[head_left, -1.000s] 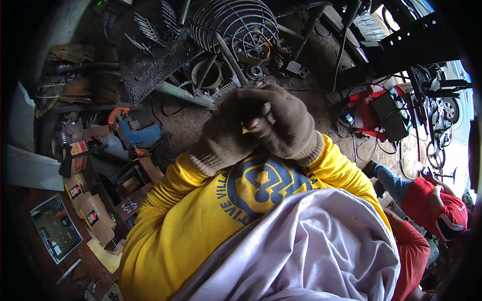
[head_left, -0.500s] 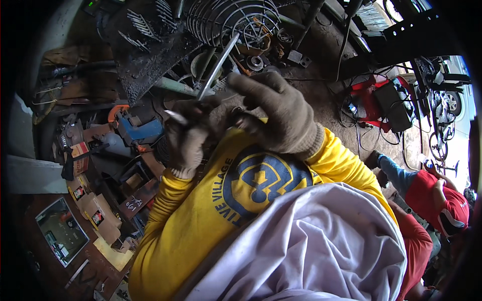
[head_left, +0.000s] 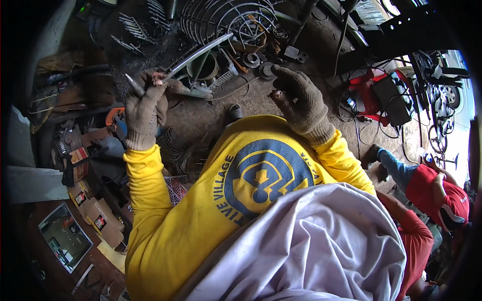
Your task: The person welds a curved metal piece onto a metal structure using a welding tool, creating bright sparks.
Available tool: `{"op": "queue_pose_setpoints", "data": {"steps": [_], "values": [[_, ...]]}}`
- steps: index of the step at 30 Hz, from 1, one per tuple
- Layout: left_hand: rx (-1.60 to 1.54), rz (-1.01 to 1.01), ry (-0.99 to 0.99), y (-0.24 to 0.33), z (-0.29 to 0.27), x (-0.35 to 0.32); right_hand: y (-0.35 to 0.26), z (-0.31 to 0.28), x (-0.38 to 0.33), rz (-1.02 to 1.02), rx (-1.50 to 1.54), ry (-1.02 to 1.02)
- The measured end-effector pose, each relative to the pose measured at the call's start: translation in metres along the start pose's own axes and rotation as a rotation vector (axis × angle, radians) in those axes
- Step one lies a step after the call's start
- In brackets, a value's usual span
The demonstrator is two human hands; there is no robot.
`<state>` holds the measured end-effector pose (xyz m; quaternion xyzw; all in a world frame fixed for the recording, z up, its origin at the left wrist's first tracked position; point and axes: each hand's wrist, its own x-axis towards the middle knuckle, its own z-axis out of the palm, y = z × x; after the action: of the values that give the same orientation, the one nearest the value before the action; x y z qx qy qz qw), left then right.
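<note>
My left hand (head_left: 145,113), in a dirty brown knit glove with bare fingertips showing, is closed around a slim metal rod (head_left: 198,54). The rod slants up and to the right, its far end in front of the wire coil. A short pointed grey piece (head_left: 133,84) also sticks out of that fist; whether it joins the rod is hidden by the glove. My right hand (head_left: 305,105), gloved the same way, is raised with thumb and forefinger apart and nothing visible between them.
Beyond the hands are a round wire cage (head_left: 226,20), a blackened metal bench (head_left: 150,55) and metal rings (head_left: 251,60). Cardboard boxes (head_left: 103,213) and a framed glass pane (head_left: 65,233) lie at left. At right are a red machine (head_left: 374,98) with cables and people in red shirts (head_left: 434,190).
My hands have moved apart. The left has gone left and farther away with the rod and pointed piece, while the right has shifted slightly right.
</note>
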<state>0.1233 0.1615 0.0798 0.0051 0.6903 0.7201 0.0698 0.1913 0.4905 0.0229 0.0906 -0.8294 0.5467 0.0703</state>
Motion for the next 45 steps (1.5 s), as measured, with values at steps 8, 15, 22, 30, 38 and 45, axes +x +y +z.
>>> {"op": "queue_pose_setpoints", "data": {"steps": [8, 15, 22, 30, 38, 45], "values": [[0.132, 0.02, -0.096, 0.011, -0.008, 0.044, 0.008, 0.0, 0.002, 0.062, -0.002, 0.002], [0.169, -0.049, -0.114, 0.013, -0.016, 0.057, 0.016, 0.006, 0.009, 0.043, -0.011, 0.01], [0.127, -0.043, -0.071, 0.0, -0.019, 0.061, 0.017, 0.014, 0.017, 0.091, 0.022, -0.011], [0.06, -0.058, -0.043, -0.009, 0.003, 0.032, 0.017, 0.019, 0.022, 0.137, 0.014, -0.04], [0.063, -0.108, -0.033, -0.021, -0.008, 0.048, 0.022, 0.02, 0.022, 0.204, 0.047, -0.073], [0.255, -0.109, 0.08, -0.026, 0.0, 0.056, 0.024, 0.022, 0.026, 0.133, 0.049, -0.06]]}}
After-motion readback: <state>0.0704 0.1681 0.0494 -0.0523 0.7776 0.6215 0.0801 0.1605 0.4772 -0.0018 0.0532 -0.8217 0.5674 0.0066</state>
